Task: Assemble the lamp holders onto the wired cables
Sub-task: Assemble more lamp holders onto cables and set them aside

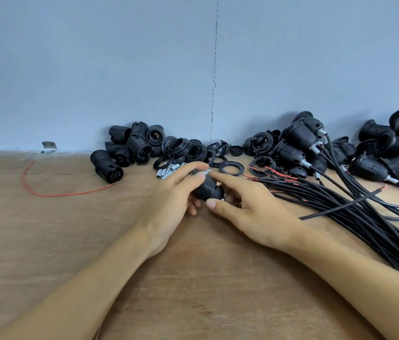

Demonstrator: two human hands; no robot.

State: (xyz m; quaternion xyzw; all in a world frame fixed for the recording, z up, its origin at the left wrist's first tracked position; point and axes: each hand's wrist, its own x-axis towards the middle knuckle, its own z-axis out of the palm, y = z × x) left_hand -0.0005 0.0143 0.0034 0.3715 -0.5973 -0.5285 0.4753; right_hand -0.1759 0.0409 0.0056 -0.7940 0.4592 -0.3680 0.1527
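My left hand [169,200] grips a black lamp holder [209,188] at the middle of the wooden table [46,241], fingers curled over its threaded body. My right hand [247,207] pinches the holder's rounded cap end between thumb and index finger; a small silver piece shows at the thumb tip. A bundle of black cables [355,214] with red stripped ends lies just to the right. Much of the holder is hidden by my fingers.
Loose black holder bodies [129,146], rings [231,167] and small silver tubes [169,171] lie along the blue wall. Holders fitted with cables [301,143] pile at the back right. A red wire [46,190] lies on the left, with a metal bracket [49,146] near the wall.
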